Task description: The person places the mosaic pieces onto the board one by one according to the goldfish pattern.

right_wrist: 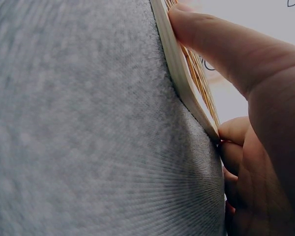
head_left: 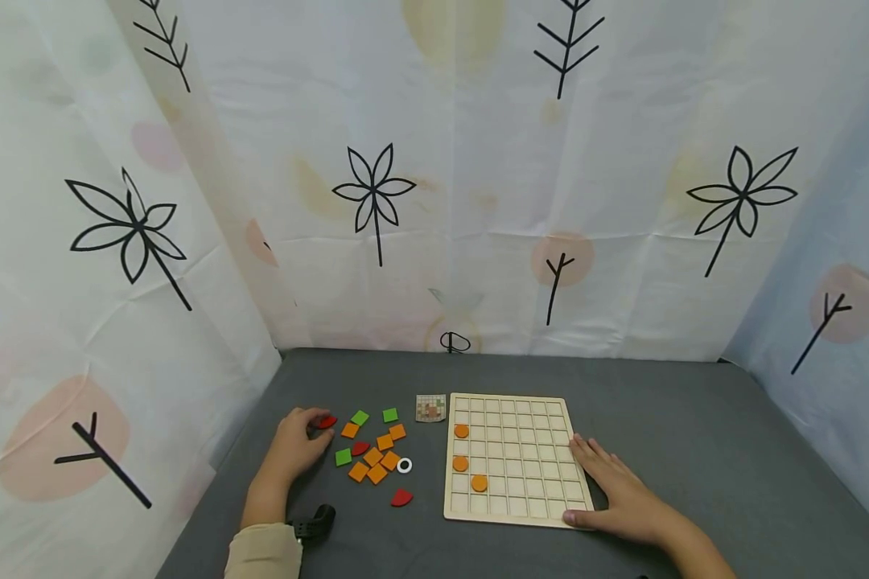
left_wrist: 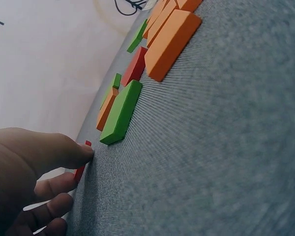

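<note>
At the left of the table, my left hand (head_left: 297,444) pinches a red quarter-round piece (head_left: 327,421) between thumb and fingers; in the left wrist view the red piece (left_wrist: 80,169) shows partly between the thumb and fingertips of that hand (left_wrist: 34,172). My right hand (head_left: 619,498) rests at the right edge of a light wooden grid board (head_left: 529,520), its thumb on the near right corner and its fingers stretched along the side. In the right wrist view the thumb of that hand (right_wrist: 265,98) lies on the board's rim (right_wrist: 174,64). Three orange discs (head_left: 479,483) sit on the board's left part.
Between my left hand and the board lie several orange squares (head_left: 372,457), three green squares (head_left: 343,457), two more red pieces (head_left: 401,498) and a white ring (head_left: 404,466). A small patterned card (head_left: 430,408) lies beside the board's far left corner. Printed curtains surround the table (head_left: 695,450).
</note>
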The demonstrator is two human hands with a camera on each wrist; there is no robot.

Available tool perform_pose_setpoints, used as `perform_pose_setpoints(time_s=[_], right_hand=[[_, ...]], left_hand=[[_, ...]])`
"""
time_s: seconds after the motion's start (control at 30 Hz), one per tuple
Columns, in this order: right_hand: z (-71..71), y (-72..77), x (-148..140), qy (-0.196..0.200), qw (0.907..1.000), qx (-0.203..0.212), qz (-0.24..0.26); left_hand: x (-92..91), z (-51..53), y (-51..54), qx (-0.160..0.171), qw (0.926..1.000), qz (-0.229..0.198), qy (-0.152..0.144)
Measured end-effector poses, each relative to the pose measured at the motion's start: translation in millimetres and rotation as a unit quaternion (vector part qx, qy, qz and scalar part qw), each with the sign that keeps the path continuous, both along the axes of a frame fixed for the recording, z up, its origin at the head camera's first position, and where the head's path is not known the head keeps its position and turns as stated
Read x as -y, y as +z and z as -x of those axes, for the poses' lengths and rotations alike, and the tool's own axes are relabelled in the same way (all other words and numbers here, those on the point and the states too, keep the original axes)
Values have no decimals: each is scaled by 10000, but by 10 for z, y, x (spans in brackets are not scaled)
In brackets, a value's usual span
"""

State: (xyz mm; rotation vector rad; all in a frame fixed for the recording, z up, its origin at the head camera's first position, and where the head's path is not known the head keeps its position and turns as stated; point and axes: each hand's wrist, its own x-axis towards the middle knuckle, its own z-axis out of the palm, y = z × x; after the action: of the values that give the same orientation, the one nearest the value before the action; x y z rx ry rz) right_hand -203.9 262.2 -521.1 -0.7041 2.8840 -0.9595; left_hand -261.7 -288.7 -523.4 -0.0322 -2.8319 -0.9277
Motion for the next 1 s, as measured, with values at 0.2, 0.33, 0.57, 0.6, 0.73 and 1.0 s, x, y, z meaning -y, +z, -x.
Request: perform_pose_setpoints(time_s=[0.2,0.33,0.57,0.6,0.73,1.0], right_hand=[[3,2,1,1,10000,36,13],[2,-2,0,-7,10000,66,17],[-4,-14,5,-26,9999,96,15],[-6,-15,5,-30,10000,93,15],[-7,-12,5,-44,10000,61,18],[5,-9,0,5,10000,-2,-11]], left_hand=[[-5,11,5,62,10000,-59,23],[-7,24,-17,65,9999,-58,101],[-6,45,-52,-4,9998,-25,195],[-7,43,-50,-6,9998,-23,194],[-8,34,-33,-38,9999,3,149],[-19,21,-16,-11,9999,32,121]])
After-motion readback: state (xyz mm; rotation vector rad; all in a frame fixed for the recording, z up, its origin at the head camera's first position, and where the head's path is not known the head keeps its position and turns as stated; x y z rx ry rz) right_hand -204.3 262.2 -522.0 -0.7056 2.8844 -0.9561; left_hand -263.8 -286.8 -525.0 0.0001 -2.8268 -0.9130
